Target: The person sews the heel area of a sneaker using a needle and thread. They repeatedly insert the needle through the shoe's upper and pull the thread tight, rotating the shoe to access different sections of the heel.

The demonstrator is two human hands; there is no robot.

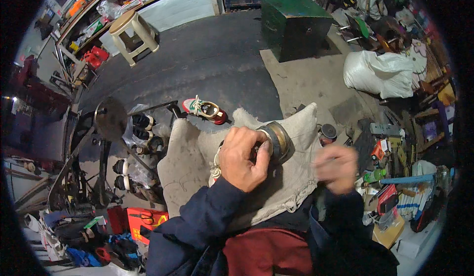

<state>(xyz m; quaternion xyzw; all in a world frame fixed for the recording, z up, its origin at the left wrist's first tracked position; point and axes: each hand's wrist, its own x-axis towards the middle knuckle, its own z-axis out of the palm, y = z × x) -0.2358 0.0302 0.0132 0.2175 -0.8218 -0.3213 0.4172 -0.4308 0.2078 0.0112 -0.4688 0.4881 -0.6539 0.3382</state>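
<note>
Across my lap lies a beige cloth (185,152) with frayed edges. Over it my left hand (243,158) is closed around a shoe (280,140), which has a dark band along its rim and a tan end. Pale laces (215,170) show on the other side of that hand, and much of the shoe is hidden under the fingers. My right hand (336,167) is raised at the cloth's right edge, apart from the shoe. Motion smears its fingers, so whether it holds anything is unclear. A red, green and cream sneaker (205,110) with white laces sits just beyond the cloth.
A black metal machine with a round disc (110,118) stands at left, several shoes (142,120) beside it. Scissors (144,217) lie on a red box. Further off are a stool (132,35), a green chest (296,27) and a white sack (377,73). Tools clutter the right.
</note>
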